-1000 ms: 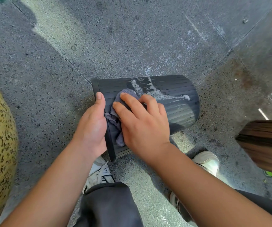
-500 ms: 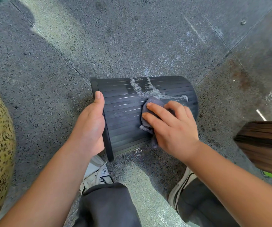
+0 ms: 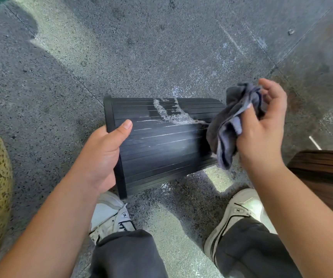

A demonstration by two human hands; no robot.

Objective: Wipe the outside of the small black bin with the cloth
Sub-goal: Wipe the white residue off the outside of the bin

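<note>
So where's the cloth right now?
The cloth is bunched in the right hand, right of centre in the head view, by the closed end of the black bin lying on its side.

You are looking down in bright daylight. Sunlit patches cross the speckled floor (image 3: pixel 161 47) from upper left toward the middle, and another bright patch lies between your shoes; the rest sits in soft, wide shadow. The ribbed black bin (image 3: pixel 161 149) shows a pale sheen on its slats, with no harsh glare. Your right hand (image 3: pixel 262 133) and the grey cloth (image 3: pixel 228 129) are slightly smeared by motion blur. The wide lens bends the floor seams and stretches your forearms near the edges; the corners look softer
</note>
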